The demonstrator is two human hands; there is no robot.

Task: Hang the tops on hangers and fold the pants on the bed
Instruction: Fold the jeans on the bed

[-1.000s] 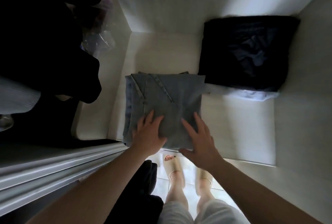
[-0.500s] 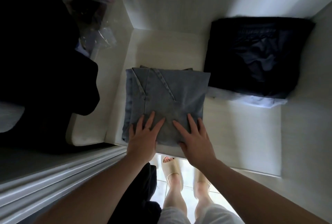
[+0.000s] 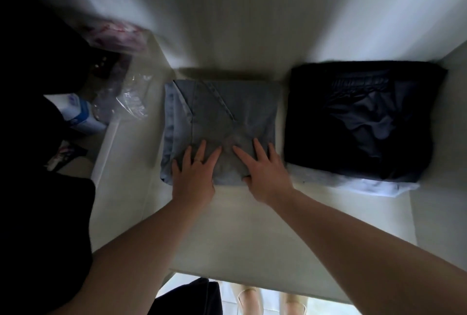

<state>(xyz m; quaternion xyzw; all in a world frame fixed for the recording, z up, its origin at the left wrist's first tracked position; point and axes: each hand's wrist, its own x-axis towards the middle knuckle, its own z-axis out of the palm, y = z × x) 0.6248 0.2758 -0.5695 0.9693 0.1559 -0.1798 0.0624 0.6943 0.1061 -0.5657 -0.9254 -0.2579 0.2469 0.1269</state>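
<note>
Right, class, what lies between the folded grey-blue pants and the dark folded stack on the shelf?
Nothing but a narrow strip of bare shelf, shown in the head view. The pants and the dark stack lie side by side, apart.

Home; inside of a wardrobe compartment. Pale shelf board (image 3: pixel 227 233) boxed in by a matching back wall (image 3: pixel 227 23) and right side panel (image 3: pixel 442 163). On the board: folded denim pants (image 3: pixel 222 112); just beside them, to the right, a stack of dark folded garments (image 3: pixel 358 122) on a white one (image 3: pixel 374 187). Left of a thin divider (image 3: pixel 106 142): dark clothing (image 3: pixel 38 213), crumpled clear plastic bags (image 3: pixel 126 102), a blue-and-white pack (image 3: pixel 80 115). Below the board's front edge: light floor (image 3: pixel 328 308), feet in pale slippers (image 3: pixel 249 302).
</note>
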